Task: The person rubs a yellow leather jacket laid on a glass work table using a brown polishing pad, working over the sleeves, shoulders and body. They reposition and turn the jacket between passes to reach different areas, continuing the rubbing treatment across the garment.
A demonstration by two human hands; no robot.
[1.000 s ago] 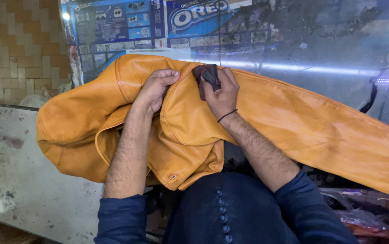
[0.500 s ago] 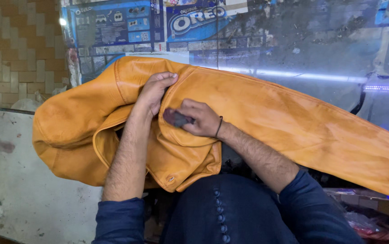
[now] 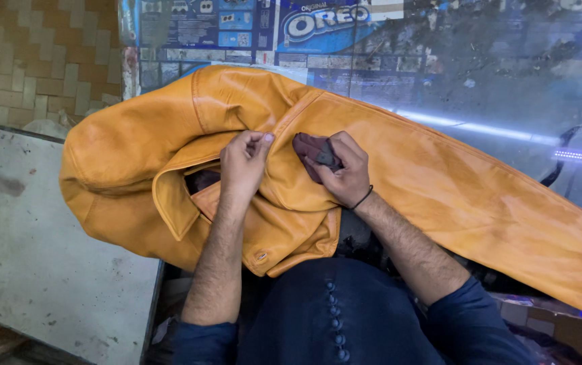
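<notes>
A mustard-yellow leather jacket (image 3: pixel 453 182) lies spread over a glass counter and my lap. My left hand (image 3: pixel 244 165) pinches a fold of the jacket near its collar and holds it taut. My right hand (image 3: pixel 342 169) presses a small dark maroon cloth pad (image 3: pixel 308 150) against the leather just right of that fold. One sleeve stretches away to the right. A metal snap (image 3: pixel 261 257) shows on the lower flap.
A glass counter top (image 3: pixel 494 81) with blue printed packaging under it runs behind the jacket. A worn grey slab (image 3: pixel 41 250) lies at the left, with brown wall tiles (image 3: pixel 27 61) beyond it. Lit strips (image 3: pixel 473 128) glow under the glass.
My right hand with the cloth pad went down and left over the leather, then back up to the right. My left hand shifted its grip lower on the fold.
</notes>
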